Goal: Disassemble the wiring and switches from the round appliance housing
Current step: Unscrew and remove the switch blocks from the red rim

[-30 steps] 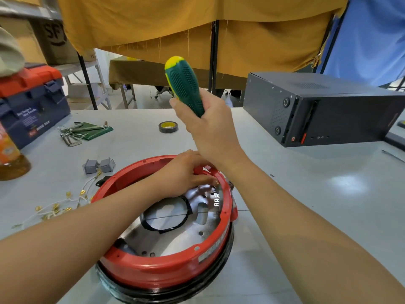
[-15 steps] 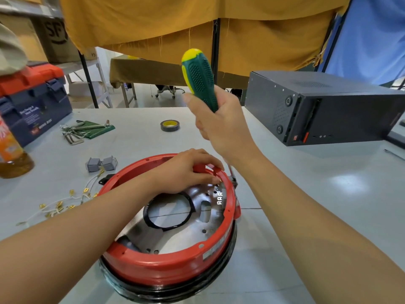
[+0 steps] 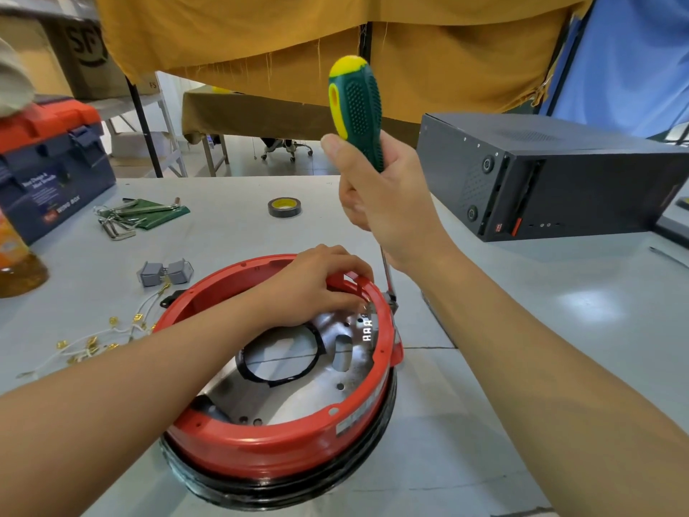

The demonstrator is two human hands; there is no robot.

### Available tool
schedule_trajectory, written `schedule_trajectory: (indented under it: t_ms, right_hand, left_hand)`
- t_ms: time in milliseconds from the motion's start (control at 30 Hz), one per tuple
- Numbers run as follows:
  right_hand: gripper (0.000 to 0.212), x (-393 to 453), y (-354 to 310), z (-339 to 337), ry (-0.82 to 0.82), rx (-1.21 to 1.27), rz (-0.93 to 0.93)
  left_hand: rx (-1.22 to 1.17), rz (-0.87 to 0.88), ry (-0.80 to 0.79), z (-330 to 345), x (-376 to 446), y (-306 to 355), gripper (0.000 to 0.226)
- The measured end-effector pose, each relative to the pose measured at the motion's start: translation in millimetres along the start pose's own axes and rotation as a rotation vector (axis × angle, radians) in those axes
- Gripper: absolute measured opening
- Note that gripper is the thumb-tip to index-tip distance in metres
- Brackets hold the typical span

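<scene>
Head view: the round appliance housing [image 3: 276, 447], a red ring on a black base, sits on the grey table [image 3: 522, 367] directly in front of the person. Part of the removal appears complete: a white wiring harness [image 3: 93, 343] with brass terminals lies on the table just left of the housing, and two grey switches [image 3: 166, 272] rest beside it, clear of the ring. Inside the housing, the bare metal plate shows open holes and a loose black gasket [image 3: 281, 354]; no wiring is visible there. The left hand [image 3: 317, 285] rests on the far rim with fingers curled over a red bracket, steadying it. The right hand [image 3: 387, 203] is wrapped firmly around the green-and-yellow screwdriver [image 3: 358, 110], held upright, its shaft running down to a small metal fitting at the outer right edge of the rim. Judged from this, one fastener or clip at the rim remains to be released; whether further parts remain under the left hand cannot be determined.
</scene>
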State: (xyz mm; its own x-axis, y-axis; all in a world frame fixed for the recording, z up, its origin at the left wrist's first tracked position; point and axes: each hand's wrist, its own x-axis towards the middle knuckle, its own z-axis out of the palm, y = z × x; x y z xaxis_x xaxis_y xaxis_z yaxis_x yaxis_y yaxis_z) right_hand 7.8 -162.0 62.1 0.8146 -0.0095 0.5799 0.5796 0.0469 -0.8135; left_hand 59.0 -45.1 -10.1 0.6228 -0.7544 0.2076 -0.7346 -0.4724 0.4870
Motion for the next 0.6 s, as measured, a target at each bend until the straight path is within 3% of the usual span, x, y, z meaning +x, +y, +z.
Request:
schedule_trajectory:
  t_ms: [500,600]
  right_hand:
    - [0.025,2.2,5.5,9.2,0.132,-0.247,-0.059]
    - [0.024,1.1,3.4,7.7,0.158,-0.234,-0.057]
  left_hand:
    - [0.040,-0.025,-0.011,2.1,3.7,2.2,0.034]
    - [0.031,-0.021,-0.004,1.7,3.7,2.8,0.025]
